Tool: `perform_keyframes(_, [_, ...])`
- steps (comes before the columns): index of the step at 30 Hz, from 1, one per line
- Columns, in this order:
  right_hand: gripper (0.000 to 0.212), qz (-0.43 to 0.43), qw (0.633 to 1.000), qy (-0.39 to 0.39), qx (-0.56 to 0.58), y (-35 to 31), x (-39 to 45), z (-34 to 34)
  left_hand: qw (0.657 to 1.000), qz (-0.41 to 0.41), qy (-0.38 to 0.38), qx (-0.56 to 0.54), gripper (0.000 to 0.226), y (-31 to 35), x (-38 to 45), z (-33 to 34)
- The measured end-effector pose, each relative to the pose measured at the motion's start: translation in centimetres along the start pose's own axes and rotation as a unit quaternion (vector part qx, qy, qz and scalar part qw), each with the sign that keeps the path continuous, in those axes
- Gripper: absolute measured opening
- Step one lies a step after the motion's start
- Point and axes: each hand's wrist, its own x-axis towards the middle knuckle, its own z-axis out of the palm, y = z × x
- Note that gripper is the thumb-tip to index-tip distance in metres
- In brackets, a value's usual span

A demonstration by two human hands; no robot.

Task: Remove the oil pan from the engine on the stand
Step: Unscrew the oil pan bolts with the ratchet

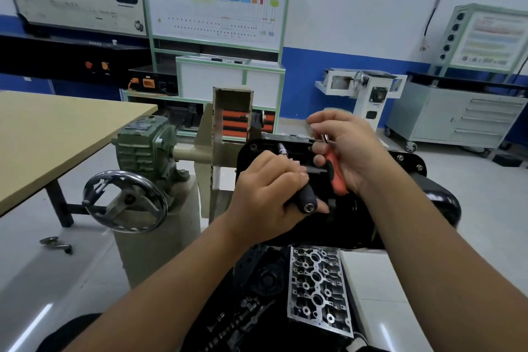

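The black oil pan (411,160) faces up on the engine held by the stand, with bolts along its rim. My left hand (265,186) grips the black handle of a socket driver (307,200) whose shaft reaches toward the pan's far left edge. My right hand (345,146) holds an orange-handled tool (335,171) in its palm and pinches a small metal bolt or bit (325,138) between its fingertips. Both hands hover over the middle of the pan and hide much of it.
The stand's green gearbox (145,146) and steel handwheel (125,201) are to the left, beside a tan table (57,128). A bare aluminium cylinder head (317,286) and black engine parts lie below the pan. Training boards and a grey drawer cabinet (463,117) line the far wall.
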Motion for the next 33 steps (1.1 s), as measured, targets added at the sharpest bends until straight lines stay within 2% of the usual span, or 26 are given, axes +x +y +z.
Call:
perform_keyframes(3, [0.022,0.027,1.0,0.0,-0.001,-0.1,0.3,-0.4,1.0,0.005,0.009,-0.004,0.045,-0.1,0.0,0.1])
perform_keyframes(7, [0.012,0.043,0.997,-0.021,-0.053,0.2,0.3,0.2,1.0,0.006,-0.002,-0.017,0.042,-0.6,0.0,-0.5])
perform_keyframes(11, [0.014,0.037,0.995,-0.024,-0.084,0.6,0.3,0.5,0.999,0.001,-0.041,-0.014,0.033,-0.7,-0.6,-1.2])
perform_keyframes(14, [0.005,0.021,0.996,-0.006,-0.087,0.7,0.1,0.4,0.997,0.006,-0.075,-0.002,0.027,-0.4,0.1,-1.3])
perform_keyframes(19, [0.004,-0.012,0.993,0.025,-0.116,0.1,-0.7,0.4,0.995,0.053,-0.073,0.037,0.031,-0.5,2.9,0.3])
perform_keyframes(21, [0.014,-0.02,0.99,0.022,-0.138,0.0,-1.1,0.3,0.997,0.039,-0.066,0.012,0.033,-0.8,4.3,0.8])
perform_keyframes(25, [0.014,-0.036,0.988,0.016,-0.151,0.1,-1.3,0.4,0.999,0.01,-0.048,-0.01,0.036,-1.4,4.9,1.0])
perform_keyframes(30, [0.013,-0.029,0.981,-0.019,-0.192,-0.3,-1.2,0.9,0.998,-0.034,-0.046,-0.022,0.027,-0.4,3.7,0.5])
perform_keyframes(33, [0.01,-0.042,0.983,-0.017,-0.178,-0.3,-1.9,0.7,0.997,-0.064,-0.026,-0.026,0.028,-0.4,3.9,-0.3])
